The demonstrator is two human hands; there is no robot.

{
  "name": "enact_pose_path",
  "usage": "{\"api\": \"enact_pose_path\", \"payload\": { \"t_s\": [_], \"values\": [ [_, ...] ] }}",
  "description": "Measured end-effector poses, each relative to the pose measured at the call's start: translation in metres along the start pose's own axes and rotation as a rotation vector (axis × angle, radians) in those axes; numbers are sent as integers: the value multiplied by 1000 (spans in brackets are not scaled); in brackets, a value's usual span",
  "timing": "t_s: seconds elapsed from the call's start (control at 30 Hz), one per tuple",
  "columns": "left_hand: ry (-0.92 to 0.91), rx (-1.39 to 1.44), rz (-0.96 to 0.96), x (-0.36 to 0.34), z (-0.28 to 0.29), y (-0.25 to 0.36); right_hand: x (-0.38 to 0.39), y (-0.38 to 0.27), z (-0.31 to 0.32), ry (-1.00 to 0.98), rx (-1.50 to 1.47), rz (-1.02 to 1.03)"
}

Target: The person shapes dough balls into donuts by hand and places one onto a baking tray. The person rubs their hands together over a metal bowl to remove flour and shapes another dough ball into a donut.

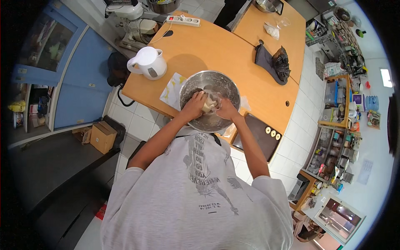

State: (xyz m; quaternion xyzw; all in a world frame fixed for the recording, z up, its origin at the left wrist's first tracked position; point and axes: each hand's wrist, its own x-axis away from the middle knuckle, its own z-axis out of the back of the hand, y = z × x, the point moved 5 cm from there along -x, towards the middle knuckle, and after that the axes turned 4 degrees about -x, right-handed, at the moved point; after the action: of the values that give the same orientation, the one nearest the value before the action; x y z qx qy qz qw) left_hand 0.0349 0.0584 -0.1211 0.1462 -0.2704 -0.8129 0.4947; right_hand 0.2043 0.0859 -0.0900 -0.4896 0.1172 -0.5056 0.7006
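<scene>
A steel mixing bowl [192, 120] with smeared sides sits at the table's near edge, holding pale dough [208, 104]. My left hand [193, 105] is inside on the bowl's left, its fingers curled over the dough. My right hand [226, 109] is at the right side of the dough, fingers closed round something translucent and pale that I cannot make out. Left of the bowl lies a white and yellow patterned sheet [168, 93]. Beside the bowl at the lower right, a dark baking tray [254, 137] carries three pale dough rings [272, 133].
The wooden table [212, 50] also bears a white kettle [148, 64], power strip [183, 20], grey cloth [266, 66] and black bag [281, 62]. A stand mixer [125, 12] is behind. Blue cabinets [71, 96] and a cardboard box [104, 137] stand left; crowded shelves [333, 146] line the right.
</scene>
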Motion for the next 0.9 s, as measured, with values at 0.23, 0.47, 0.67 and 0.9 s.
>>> {"api": "enact_pose_path", "payload": {
  "t_s": [0.23,0.47,0.67,0.9],
  "values": [
    [20,-65,-48,-4,4,1,-7,19,-23,369,323,-73],
    [91,-25,-55,-2,2,0,-10,10,-19,456,90,-115],
    [29,-67,-55,-4,9,8,1,-5,-14,446,81,-107],
    [69,-105,-91,-1,2,-2,24,-21,-21,382,160,148]
  ]
}}
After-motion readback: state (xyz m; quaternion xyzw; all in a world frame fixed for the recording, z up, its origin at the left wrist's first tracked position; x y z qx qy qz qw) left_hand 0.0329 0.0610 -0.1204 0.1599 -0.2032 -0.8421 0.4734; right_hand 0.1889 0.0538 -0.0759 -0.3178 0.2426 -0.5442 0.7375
